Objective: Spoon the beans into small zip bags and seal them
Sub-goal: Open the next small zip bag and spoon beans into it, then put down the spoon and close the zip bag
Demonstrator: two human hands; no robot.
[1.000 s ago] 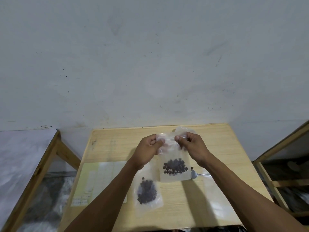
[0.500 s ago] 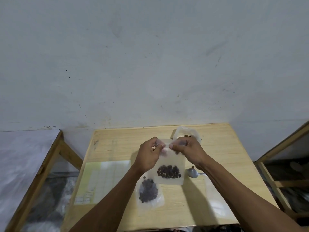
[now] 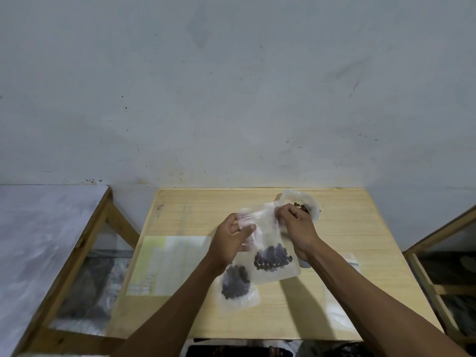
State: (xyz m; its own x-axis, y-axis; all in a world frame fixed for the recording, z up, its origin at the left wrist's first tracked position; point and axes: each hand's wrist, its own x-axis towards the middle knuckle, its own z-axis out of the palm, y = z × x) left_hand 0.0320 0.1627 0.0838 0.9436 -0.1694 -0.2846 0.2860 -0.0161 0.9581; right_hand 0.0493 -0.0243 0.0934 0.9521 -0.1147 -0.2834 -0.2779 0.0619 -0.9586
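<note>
I hold a clear zip bag [image 3: 268, 243] with dark beans at its bottom, above the middle of the wooden table [image 3: 347, 228]. My left hand [image 3: 229, 240] pinches its upper left edge. My right hand [image 3: 296, 225] grips its upper right corner. The bag hangs tilted, its top leaning left. A second bag of beans [image 3: 235, 284] lies flat on the table under my left wrist. A clear container with beans [image 3: 306, 204] stands behind my right hand. The spoon is mostly hidden by my right wrist.
A pale sheet of empty bags [image 3: 167, 264] lies on the table's left part. More clear bags [image 3: 337, 302] lie at the right near my right forearm. A white-topped bench [image 3: 46, 233] stands to the left, a wooden frame [image 3: 438, 243] to the right. A grey wall is behind.
The bag has dropped lower and tilted, and my hands have spread further apart along its top. My left hand has slid down the bag's left side.
</note>
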